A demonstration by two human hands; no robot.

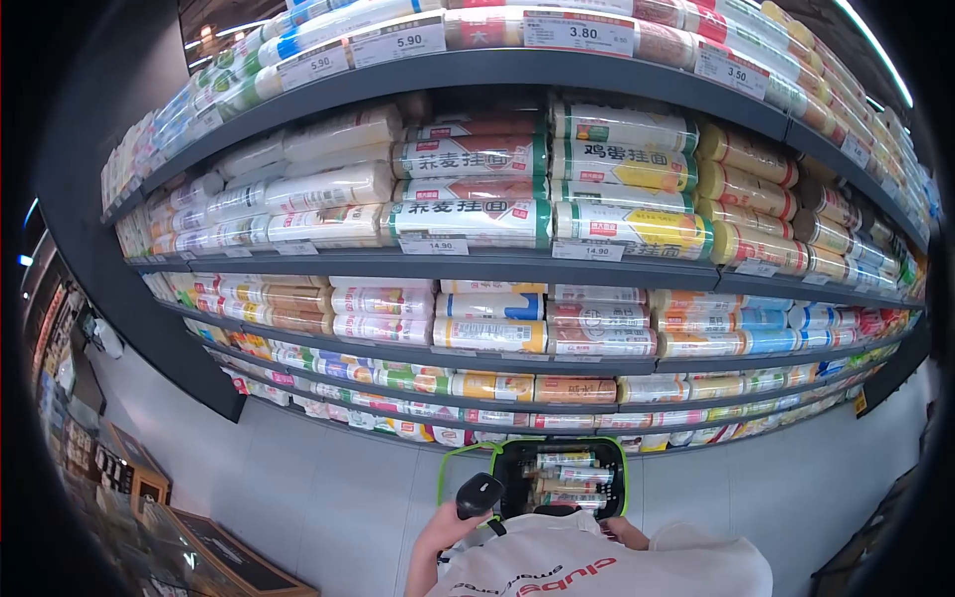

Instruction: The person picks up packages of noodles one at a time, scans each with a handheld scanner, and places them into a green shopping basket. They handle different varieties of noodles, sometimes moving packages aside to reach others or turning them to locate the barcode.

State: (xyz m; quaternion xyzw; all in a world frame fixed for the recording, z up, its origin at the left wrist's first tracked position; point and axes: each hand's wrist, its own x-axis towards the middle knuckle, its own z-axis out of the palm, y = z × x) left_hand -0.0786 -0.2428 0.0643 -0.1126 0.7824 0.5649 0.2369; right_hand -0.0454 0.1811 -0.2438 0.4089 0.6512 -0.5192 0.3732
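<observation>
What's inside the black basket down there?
Several wrapped rolls lie in the black basket. Whatever is beneath them is covered, and the white shirt hides the near edge.

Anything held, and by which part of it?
Left grip: black object, by its lower end. Right grip: at near right corner of basket; hold unclear.

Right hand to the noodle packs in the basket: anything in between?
Yes. The right hand is at the near right corner of the basket, so its rim and wall stand in between. From above, the basket is open over the noodle packs.
</observation>
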